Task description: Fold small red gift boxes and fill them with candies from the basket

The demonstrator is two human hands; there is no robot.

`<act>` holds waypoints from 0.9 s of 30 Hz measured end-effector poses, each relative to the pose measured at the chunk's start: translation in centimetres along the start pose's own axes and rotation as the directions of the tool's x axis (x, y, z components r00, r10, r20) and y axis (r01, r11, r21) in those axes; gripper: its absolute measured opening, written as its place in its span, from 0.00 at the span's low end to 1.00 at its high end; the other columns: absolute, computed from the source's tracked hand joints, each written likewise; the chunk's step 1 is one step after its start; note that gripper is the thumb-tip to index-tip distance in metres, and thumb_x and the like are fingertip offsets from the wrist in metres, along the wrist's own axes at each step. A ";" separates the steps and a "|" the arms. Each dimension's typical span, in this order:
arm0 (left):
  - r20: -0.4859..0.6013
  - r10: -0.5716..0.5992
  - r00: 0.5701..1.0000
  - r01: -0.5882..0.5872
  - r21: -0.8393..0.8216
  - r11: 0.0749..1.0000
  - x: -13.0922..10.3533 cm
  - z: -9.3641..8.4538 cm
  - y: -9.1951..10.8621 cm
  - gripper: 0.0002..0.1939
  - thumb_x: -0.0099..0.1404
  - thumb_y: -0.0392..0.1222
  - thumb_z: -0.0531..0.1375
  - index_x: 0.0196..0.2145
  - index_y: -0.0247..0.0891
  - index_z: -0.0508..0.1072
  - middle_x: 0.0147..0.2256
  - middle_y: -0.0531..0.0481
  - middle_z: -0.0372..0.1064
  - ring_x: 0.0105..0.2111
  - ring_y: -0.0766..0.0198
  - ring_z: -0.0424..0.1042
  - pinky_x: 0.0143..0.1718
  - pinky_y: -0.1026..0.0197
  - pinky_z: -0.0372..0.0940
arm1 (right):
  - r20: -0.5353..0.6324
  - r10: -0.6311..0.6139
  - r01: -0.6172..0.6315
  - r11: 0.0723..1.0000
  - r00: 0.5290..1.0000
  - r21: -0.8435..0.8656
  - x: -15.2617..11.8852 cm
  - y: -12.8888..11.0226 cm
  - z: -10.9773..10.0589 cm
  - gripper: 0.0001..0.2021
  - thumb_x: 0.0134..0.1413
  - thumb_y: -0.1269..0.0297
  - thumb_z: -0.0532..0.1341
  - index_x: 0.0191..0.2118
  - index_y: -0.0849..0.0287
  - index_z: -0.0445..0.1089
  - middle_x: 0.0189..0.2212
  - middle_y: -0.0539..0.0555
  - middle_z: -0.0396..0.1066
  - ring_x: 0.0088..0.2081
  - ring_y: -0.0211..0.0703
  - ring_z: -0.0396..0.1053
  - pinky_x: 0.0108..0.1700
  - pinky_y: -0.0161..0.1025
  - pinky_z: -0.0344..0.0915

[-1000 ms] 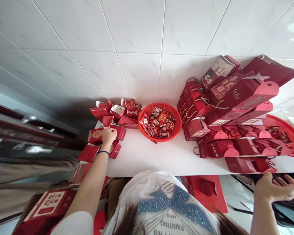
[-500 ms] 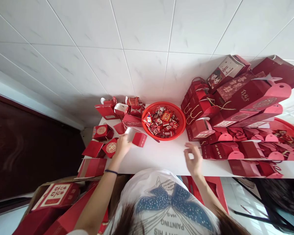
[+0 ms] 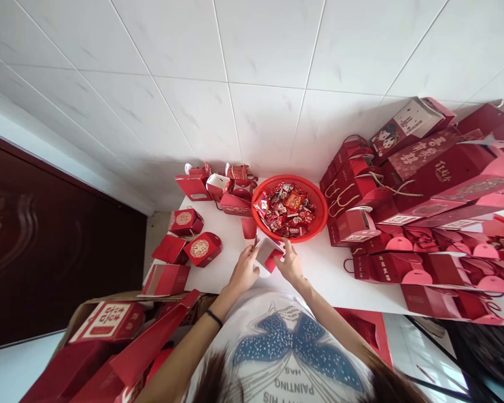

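A small red gift box (image 3: 269, 254) with a white inside stands open-topped in front of me, between both hands. My left hand (image 3: 244, 270) grips its left side, the fingers at the wall and the thumb nearer me. My right hand (image 3: 291, 263) closes on the box's right side, with fingertips along the edge. Just beyond the box sits a round red plastic basket (image 3: 324, 215) full of wrapped candies (image 3: 292, 210). A red flap (image 3: 248, 230) sticks up to the left, close to the basket; whether it belongs to the held box I cannot tell.
Several red boxes (image 3: 203, 249) lie at the table's left end, others (image 3: 237, 201) by the wall. Stacked red gift boxes (image 3: 373, 266) fill the right side. A carton (image 3: 84, 308) of more boxes is at lower left. The white table (image 3: 336, 280) meets a tiled wall (image 3: 269, 123).
The box has moved rightward in my left hand to just before the basket, and its open top now faces me. My right hand has come left and taken hold of it.
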State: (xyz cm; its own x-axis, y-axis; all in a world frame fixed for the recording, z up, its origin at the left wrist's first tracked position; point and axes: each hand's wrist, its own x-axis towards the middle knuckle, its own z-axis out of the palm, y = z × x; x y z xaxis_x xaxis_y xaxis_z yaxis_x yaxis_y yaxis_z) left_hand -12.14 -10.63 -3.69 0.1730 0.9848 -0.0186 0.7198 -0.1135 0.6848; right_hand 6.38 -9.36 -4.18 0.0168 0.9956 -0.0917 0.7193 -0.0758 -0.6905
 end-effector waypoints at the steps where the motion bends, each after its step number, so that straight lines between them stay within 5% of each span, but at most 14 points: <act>1: -0.023 0.013 1.000 -0.012 0.029 1.000 -0.1 0.0 -0.3 0.33 0.51 0.27 0.59 0.56 0.40 0.69 0.60 0.39 0.62 0.60 0.45 0.63 0.62 0.43 0.60 | -0.008 0.005 -0.005 1.000 1.000 -0.003 -0.1 0.0 0.0 0.27 0.53 0.63 0.58 0.60 0.57 0.59 0.46 0.60 0.71 0.38 0.47 0.73 0.40 0.44 0.71; 5: -0.144 0.074 0.987 -0.054 0.140 0.989 -0.3 -0.4 -0.5 0.32 0.52 0.29 0.62 0.56 0.40 0.70 0.65 0.38 0.52 0.65 0.40 0.54 0.64 0.38 0.56 | -0.034 -0.185 0.184 0.982 0.982 -0.041 -1.0 -0.6 -0.1 0.18 0.58 0.64 0.56 0.54 0.55 0.66 0.51 0.61 0.67 0.45 0.49 0.70 0.47 0.46 0.69; 8: -0.150 0.123 0.981 -0.100 0.154 0.983 -0.5 0.0 -0.2 0.33 0.54 0.28 0.60 0.58 0.43 0.68 0.62 0.40 0.56 0.64 0.43 0.56 0.64 0.39 0.57 | 0.035 -0.299 0.301 0.942 0.954 -0.148 -1.5 -1.6 0.2 0.16 0.60 0.62 0.57 0.53 0.51 0.70 0.57 0.62 0.60 0.51 0.54 0.66 0.51 0.51 0.66; 11: -0.096 0.138 0.986 -0.127 0.117 0.985 -0.5 0.9 -0.2 0.35 0.54 0.27 0.58 0.60 0.42 0.67 0.58 0.39 0.61 0.61 0.44 0.60 0.62 0.39 0.59 | 0.091 -0.220 0.236 0.938 0.971 -0.254 -1.3 -2.2 0.4 0.20 0.60 0.61 0.59 0.58 0.48 0.69 0.58 0.64 0.58 0.50 0.57 0.66 0.48 0.54 0.66; 14: -0.059 0.095 0.994 -0.094 0.027 0.995 -0.3 1.5 -1.0 0.37 0.53 0.28 0.59 0.61 0.40 0.65 0.56 0.39 0.63 0.60 0.44 0.62 0.61 0.40 0.60 | 0.072 -0.140 0.154 0.953 0.987 -0.261 -1.0 -1.6 0.4 0.15 0.59 0.59 0.60 0.52 0.52 0.73 0.49 0.64 0.65 0.45 0.55 0.66 0.46 0.51 0.66; 18: 0.008 -0.011 1.000 0.012 -0.148 0.989 0.1 1.7 -2.2 0.40 0.51 0.28 0.60 0.63 0.40 0.62 0.54 0.41 0.67 0.56 0.48 0.67 0.58 0.44 0.65 | 0.013 -0.088 0.088 0.995 0.996 -0.039 -1.0 0.7 -0.3 0.08 0.56 0.59 0.62 0.38 0.57 0.74 0.37 0.58 0.69 0.38 0.46 0.68 0.42 0.42 0.68; 20: 0.051 -0.044 0.998 0.054 -0.209 0.976 0.1 1.7 -2.5 0.41 0.50 0.28 0.61 0.63 0.39 0.61 0.55 0.41 0.67 0.56 0.48 0.68 0.57 0.45 0.66 | 0.010 -0.079 0.078 0.993 0.997 0.093 -1.4 2.2 -0.8 0.08 0.55 0.64 0.61 0.40 0.57 0.74 0.36 0.56 0.70 0.35 0.43 0.68 0.40 0.40 0.69; 24: 0.141 -0.065 0.988 0.104 -0.287 0.952 0.2 1.8 -2.5 0.42 0.49 0.27 0.61 0.63 0.39 0.63 0.54 0.42 0.70 0.53 0.49 0.70 0.54 0.47 0.68 | 0.075 -0.063 0.045 0.974 0.995 0.221 -2.3 4.2 -1.8 0.25 0.45 0.71 0.59 0.53 0.52 0.71 0.39 0.53 0.71 0.34 0.40 0.70 0.40 0.39 0.70; 27: 0.188 -0.062 0.980 0.119 -0.310 0.943 0.6 1.9 -2.4 0.40 0.49 0.27 0.62 0.61 0.41 0.66 0.54 0.43 0.71 0.53 0.49 0.70 0.54 0.47 0.68 | 0.106 0.019 -0.050 0.954 0.994 0.295 -3.2 4.7 -2.1 0.28 0.41 0.70 0.60 0.54 0.51 0.69 0.38 0.51 0.71 0.31 0.39 0.69 0.38 0.39 0.70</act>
State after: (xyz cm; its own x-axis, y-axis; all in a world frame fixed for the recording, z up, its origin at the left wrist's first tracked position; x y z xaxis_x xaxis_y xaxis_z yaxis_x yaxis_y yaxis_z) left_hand -12.43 -10.01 -6.73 0.2511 0.9476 -0.1973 0.4910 0.0510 0.8697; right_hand 11.17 -12.75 -5.64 -0.0432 0.9825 -0.1810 0.4809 -0.1383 -0.8658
